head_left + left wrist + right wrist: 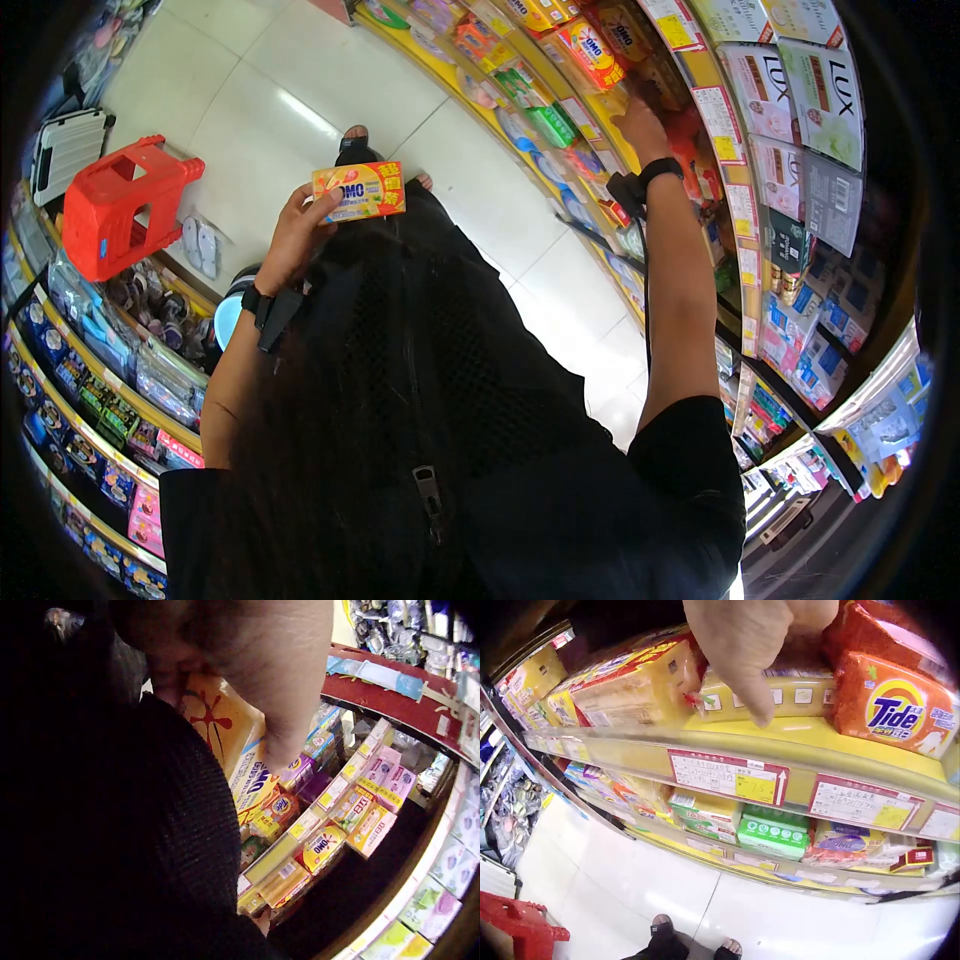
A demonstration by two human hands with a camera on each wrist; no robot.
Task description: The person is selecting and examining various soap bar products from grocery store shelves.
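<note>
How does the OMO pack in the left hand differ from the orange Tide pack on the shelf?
The yellow-and-red OMO soap pack is held in the left hand; the orange Tide pack lies on the yellow shelf, untouched beside the right hand. The OMO pack is yellow; the Tide is orange. Both are printed packs.

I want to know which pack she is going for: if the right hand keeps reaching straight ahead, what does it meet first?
Probably the yellow soap pack on the shelf edge, just beyond the right hand, beside the Tide pack; depth is unclear.

Red plastic stool [125, 205] on white floor [300, 90]
</note>
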